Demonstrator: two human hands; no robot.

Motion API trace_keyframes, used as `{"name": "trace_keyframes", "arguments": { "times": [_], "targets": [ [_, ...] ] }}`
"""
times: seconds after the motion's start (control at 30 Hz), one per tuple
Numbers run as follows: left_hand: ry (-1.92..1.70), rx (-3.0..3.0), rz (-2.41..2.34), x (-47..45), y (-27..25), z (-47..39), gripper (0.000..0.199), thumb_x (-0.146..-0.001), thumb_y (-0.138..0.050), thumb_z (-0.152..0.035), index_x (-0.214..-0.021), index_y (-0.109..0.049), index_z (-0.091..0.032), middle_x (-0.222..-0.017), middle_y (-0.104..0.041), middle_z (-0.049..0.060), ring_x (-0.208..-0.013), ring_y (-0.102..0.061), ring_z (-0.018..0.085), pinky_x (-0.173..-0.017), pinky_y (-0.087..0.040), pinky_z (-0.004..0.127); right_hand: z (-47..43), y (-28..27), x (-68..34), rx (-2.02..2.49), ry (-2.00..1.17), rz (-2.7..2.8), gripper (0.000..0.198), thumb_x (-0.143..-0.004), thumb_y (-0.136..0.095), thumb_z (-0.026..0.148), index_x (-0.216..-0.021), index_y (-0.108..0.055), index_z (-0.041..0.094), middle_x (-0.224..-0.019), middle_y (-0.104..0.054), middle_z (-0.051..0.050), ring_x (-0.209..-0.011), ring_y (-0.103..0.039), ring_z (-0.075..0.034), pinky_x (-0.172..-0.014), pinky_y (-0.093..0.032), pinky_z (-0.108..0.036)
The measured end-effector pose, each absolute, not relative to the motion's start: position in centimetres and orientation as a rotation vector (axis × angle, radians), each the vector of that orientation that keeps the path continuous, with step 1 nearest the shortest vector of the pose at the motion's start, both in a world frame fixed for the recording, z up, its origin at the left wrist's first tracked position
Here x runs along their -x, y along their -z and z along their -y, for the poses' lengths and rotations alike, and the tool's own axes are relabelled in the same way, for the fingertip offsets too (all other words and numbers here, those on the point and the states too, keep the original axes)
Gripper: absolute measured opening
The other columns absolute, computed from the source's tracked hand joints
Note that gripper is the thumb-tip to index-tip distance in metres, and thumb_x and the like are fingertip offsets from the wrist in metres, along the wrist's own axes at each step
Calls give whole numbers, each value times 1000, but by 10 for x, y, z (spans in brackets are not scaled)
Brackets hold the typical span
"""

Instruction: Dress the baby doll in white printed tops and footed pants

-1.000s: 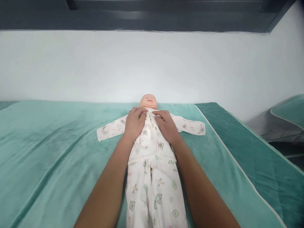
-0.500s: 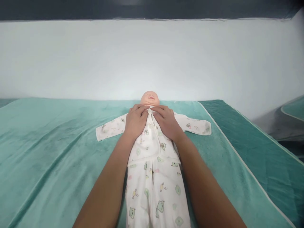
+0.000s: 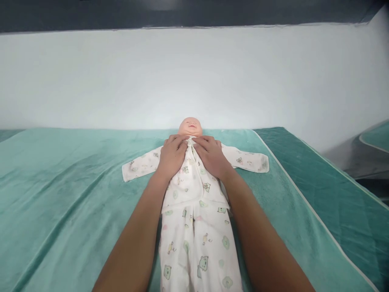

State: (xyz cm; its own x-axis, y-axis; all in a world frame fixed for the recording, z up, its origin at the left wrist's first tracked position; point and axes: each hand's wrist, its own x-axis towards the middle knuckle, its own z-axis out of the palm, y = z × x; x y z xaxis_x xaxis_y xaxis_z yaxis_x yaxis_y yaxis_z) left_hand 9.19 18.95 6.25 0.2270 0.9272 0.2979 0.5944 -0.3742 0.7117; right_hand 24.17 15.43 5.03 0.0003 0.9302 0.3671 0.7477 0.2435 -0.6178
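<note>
A baby doll (image 3: 190, 125) lies on its back with its head at the far end and both sleeves stretched out sideways. Its white shirt (image 3: 188, 188) and white pants (image 3: 209, 243) carry a print of small green animals. My left hand (image 3: 172, 156) rests flat on the left side of the shirt's chest, just under the neck. Mirroring it, my right hand (image 3: 212, 156) lies on the right side, fingers extended toward the collar. Between the fingertips shows the shirt's front closure. The doll's hands are hidden in the sleeves.
Under the doll spreads a light green blanket (image 3: 75, 227) with soft creases. To the right, past its pale edging, a darker teal cover (image 3: 328, 182) shows. A white wall (image 3: 194, 77) rises behind the doll's head. Another green-covered surface (image 3: 377, 136) stands at far right.
The view has shifted very slightly. Both hands stay on the doll's chest, with no clear movement of the fingers or the clothes.
</note>
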Motion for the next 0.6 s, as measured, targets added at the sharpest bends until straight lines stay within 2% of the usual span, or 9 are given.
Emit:
{"name": "trace_keyframes", "arguments": {
  "times": [0.37, 0.6],
  "targets": [
    [-1019, -2050, -1351, -91, -62, -190, 39, -92, -40, -31, -120, -67, -29, -128, -60, 4, -123, -50, 25, -109, -36, 42, -152, -53, -241, 1444, -473, 1676, 37, -94, -39, 36, -124, -60, 27, -133, -57, -6, -134, -40, -22, -114, -22, -47],
    [-1087, -1981, -1312, -91, -63, -189, 32, -89, -45, -30, -107, -72, -29, -122, -62, 3, -119, -53, 24, -108, -38, 42, -151, -55, -240, 1460, -509, 1624, 37, -92, -42, 37, -121, -60, 23, -132, -58, -7, -132, -42, -22, -113, -24, -44]
  ]
}}
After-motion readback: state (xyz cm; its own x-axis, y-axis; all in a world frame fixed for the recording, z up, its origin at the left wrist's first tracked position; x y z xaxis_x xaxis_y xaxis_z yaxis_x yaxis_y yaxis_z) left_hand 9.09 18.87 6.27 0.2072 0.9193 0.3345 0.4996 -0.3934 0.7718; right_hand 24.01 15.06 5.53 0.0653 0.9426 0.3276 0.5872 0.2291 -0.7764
